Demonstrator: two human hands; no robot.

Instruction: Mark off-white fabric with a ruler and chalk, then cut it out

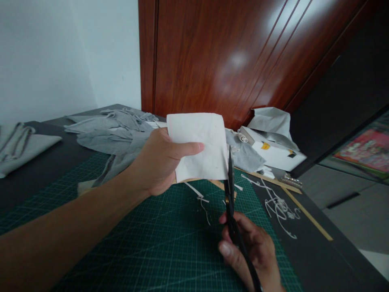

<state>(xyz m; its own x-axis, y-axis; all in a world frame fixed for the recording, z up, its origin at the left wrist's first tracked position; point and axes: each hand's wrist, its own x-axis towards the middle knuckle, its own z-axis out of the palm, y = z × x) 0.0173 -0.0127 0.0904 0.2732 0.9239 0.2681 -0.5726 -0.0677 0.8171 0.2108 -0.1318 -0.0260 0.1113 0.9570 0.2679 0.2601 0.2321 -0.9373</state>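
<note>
My left hand [158, 162] holds up a white square of fabric [200, 144] above the green cutting mat [152, 239], thumb across its front. My right hand [252, 253] grips black scissors [231, 202], blades pointing up along the fabric's right edge. Whether the blades are biting into the fabric is hard to tell.
Grey cloth pieces [112, 132] lie heaped at the mat's far side, with a folded grey piece [21, 144] at far left. White trimmings [279, 207] litter the dark table beside a wooden ruler [306, 213]. White boxes [279, 152] stand near the wooden door [231, 56].
</note>
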